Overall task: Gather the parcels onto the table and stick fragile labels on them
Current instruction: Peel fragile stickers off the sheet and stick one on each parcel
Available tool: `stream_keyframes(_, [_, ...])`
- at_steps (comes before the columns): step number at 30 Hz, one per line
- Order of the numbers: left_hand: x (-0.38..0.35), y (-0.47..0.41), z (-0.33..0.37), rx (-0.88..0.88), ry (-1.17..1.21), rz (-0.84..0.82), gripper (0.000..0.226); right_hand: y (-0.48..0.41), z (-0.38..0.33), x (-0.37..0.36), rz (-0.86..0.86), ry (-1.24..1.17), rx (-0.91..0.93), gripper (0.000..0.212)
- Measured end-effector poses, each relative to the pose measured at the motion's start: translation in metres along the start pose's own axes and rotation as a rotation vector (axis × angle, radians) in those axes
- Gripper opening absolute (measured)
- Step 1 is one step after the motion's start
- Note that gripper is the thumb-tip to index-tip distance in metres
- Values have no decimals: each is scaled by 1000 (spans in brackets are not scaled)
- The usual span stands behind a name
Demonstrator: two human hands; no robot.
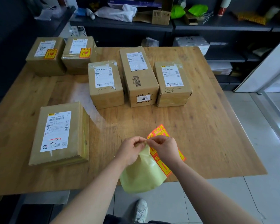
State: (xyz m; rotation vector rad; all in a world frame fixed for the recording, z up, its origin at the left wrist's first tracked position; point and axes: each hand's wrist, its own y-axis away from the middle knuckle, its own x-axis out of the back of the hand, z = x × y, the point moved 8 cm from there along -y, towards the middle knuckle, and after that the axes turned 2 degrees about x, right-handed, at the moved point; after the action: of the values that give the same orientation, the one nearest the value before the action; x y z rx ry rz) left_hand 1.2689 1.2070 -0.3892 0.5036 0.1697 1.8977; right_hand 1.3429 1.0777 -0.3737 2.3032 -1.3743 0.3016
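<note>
Peeling a label off the sheet, above the table's near edge.
Your left hand (131, 151) and right hand (164, 148) pinch the label sheet (166, 165) together at its top; it is thin, floppy and sticky, so hold only the corner.

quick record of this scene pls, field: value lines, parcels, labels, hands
parcels on table: six cardboard boxes
already labelled: two at the far left corner, first and second
unlabelled: near-left box, and a centre row of three, small box, tall box, right box
label sheet: orange-red, in hand over the table's near edge
backing paper: yellow, peeling away
left hand: grip on the backing
right hand: grip on the sheet's corner
</note>
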Motion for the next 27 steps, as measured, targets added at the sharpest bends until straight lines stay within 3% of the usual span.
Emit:
stream_keyframes(6, [0,-1,-5,24,-57,19,16,-1,4,-1,-22,-18,-32,13])
stream_keyframes(10, [12,-3,-7,37,-145,119,13,-4,13,8,18,34,-84,17])
stream_keyframes(13, [23,-3,-4,21,-278,215,17,-4,21,11,-1,97,-141,16])
stream_keyframes(18, [20,-8,-8,19,-546,212,32,-4,32,13,-25,75,-232,15])
stream_keyframes(22, [14,-11,-11,21,-732,169,22,-3,34,16,-19,-1,-279,16])
stream_keyframes(27, [3,-11,-11,11,-953,98,52,-1,46,17,-33,-168,-365,17])
